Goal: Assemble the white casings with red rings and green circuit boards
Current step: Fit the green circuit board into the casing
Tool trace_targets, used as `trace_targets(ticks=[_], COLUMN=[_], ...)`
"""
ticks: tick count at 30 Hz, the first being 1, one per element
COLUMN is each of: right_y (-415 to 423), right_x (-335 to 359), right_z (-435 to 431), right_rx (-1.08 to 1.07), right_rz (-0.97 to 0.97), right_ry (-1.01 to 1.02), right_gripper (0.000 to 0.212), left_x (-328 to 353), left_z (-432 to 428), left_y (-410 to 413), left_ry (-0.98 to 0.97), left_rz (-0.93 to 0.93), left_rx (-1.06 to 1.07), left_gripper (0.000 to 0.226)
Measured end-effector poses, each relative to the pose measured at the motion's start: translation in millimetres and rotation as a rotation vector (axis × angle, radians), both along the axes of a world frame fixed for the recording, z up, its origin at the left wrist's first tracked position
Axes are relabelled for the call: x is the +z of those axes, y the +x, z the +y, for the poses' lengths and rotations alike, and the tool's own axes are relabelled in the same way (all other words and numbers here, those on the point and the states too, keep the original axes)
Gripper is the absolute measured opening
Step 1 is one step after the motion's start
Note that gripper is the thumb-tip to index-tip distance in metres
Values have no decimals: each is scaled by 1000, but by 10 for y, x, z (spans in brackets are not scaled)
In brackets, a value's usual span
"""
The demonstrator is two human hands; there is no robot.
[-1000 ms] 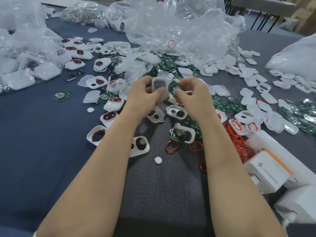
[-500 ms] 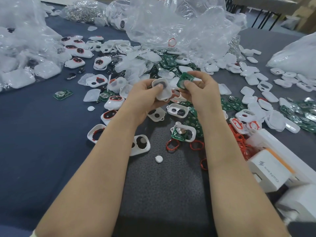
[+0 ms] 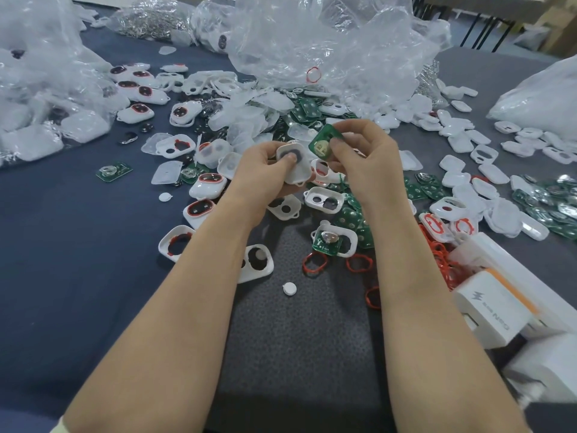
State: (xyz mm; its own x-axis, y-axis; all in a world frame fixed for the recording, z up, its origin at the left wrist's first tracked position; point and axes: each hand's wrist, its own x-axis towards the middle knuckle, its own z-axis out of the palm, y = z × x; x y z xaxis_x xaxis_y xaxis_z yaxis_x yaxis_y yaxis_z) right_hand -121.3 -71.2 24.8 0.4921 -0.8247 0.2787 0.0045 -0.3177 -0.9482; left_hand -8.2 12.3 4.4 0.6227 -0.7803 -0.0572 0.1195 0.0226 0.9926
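I've got the white casing (image 3: 295,166) gripped in my left hand (image 3: 265,171), thumb on its dark opening, above the cluttered table (image 3: 78,245). My right hand (image 3: 367,165) pinches the green circuit board (image 3: 322,145), tilted, just up-right of the casing. It wants to come down-left, I reckon.

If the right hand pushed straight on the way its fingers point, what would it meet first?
Most likely the white casing held by the left hand. The right hand pinches a green circuit board, its fingers aimed left at the casing. Depth is unclear from one view.
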Motion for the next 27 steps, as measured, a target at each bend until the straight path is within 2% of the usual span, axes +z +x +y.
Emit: trace_targets(ticks=[5, 12, 17, 27], right_y=[1, 36, 48, 42], right_x=[21, 15, -1, -12], right_z=[28, 91, 94, 87], right_rx=[27, 87, 106, 105], right_rz=[59, 179, 243, 335], right_ry=[-124, -269, -295, -352], right_gripper=[20, 23, 23, 20], left_x=[10, 53, 70, 52], left_z=[-6, -52, -49, -51], left_y=[14, 13, 2, 11], left_ry=[-38, 22, 53, 61], left_rz=[152, 284, 277, 241], left_rx=[-60, -30, -41, -54], left_gripper=[14, 41, 46, 41])
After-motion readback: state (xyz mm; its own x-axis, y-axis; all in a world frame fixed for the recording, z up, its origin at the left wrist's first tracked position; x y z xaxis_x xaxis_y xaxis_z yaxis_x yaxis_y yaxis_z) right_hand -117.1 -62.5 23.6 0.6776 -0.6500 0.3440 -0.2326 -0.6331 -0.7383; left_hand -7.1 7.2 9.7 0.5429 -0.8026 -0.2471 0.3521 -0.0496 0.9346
